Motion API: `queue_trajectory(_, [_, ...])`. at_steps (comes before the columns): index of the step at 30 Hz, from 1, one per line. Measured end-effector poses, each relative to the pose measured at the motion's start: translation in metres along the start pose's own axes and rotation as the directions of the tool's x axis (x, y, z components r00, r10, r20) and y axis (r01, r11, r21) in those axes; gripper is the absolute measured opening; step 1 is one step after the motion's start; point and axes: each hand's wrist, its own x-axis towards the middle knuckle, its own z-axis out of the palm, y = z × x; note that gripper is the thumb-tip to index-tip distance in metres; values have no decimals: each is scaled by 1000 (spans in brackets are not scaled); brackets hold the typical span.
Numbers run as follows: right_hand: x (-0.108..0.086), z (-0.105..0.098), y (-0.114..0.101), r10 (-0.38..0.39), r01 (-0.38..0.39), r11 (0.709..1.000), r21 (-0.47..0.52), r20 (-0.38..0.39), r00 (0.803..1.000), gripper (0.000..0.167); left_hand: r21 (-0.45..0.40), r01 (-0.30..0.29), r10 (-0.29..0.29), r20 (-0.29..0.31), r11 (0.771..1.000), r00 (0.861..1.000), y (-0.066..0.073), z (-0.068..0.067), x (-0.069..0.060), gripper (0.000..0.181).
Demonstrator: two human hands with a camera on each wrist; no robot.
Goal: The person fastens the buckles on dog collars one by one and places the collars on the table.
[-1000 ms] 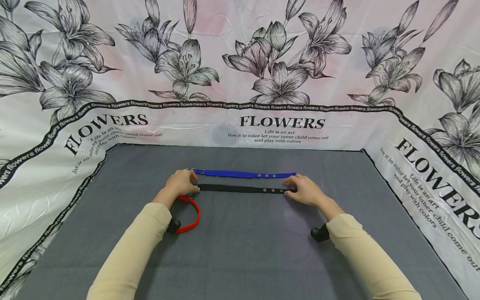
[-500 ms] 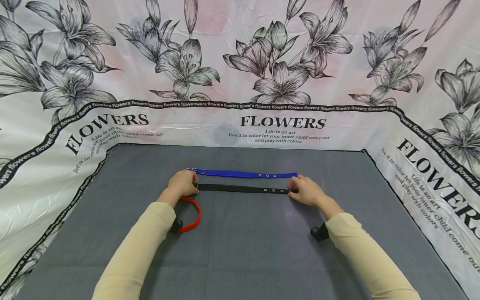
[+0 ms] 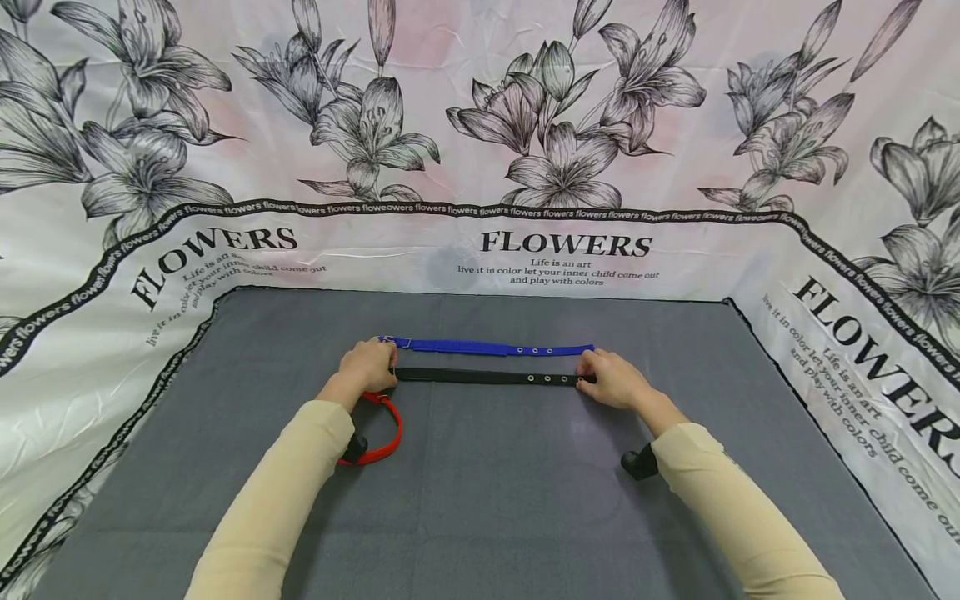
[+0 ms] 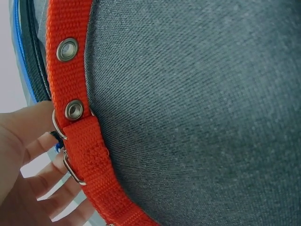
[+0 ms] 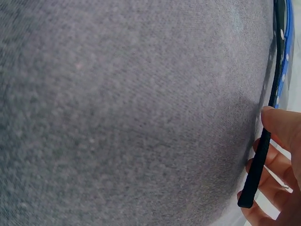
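A black collar [image 3: 472, 377] with metal eyelets lies stretched out straight between both hands in the head view. My left hand [image 3: 367, 365] grips its left end; the buckle there is covered by the fingers. At the eyelet end, my right hand [image 3: 615, 379] pinches the strap between thumb and fingers, and its tip [image 5: 249, 193] sticks out past the thumb in the right wrist view. Just beyond it a blue collar [image 3: 465, 347] lies parallel. A red collar [image 3: 393, 433], fastened in a loop, sits below the left hand; its eyelets and metal rings show up close in the left wrist view.
Grey cloth [image 3: 480, 500] covers the table top. A white flower-printed cloth [image 3: 420, 250] with black lettering borders it at the back and both sides. A black wrist camera [image 3: 639, 463] hangs beneath the right forearm.
My right hand has moved slightly right and closed on the black collar's end. The left hand has shifted a little right while keeping to the other end. Blue and red collars stay put.
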Motion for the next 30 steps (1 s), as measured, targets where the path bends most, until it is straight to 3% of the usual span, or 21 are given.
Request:
queue_trajectory(14, [3,-4,0,4,-5,1000,-16,-33,999,13,-5,-16,16,-11,1000,1000,-4,-5,1,15])
queue_trajectory(20, [4,-9,0,11,-13,1000,-24,-58,998,16,-1,-61,61,-41,998,997,-7,-8,-1,25])
queue_trajectory(30, [7,-17,-1,-8,8,1000,-2,-116,993,15,-51,-129,123,-102,990,987,-14,-14,-8,25])
